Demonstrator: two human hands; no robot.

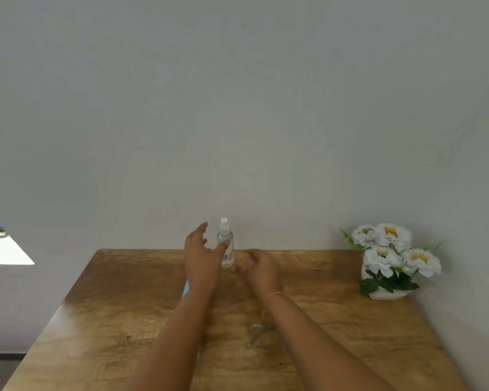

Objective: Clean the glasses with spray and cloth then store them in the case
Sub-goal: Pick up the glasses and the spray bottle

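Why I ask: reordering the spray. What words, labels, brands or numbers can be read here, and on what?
No readable text anywhere.
The spray bottle is clear; no label shows.
The flower pot is plain white, unmarked.
The table shows wood grain only.

One spray bottle (pixel 226 244) at centre frame; one wooden table (pixel 124 306); one pair of glasses (pixel 259 331) at lower centre, partly hidden. One white pot (pixel 384 294) at the right with four white flowers (pixel 393 249). Two hands: left hand (pixel 201 258) and right hand (pixel 261 269). One thin bracelet (pixel 273 295).
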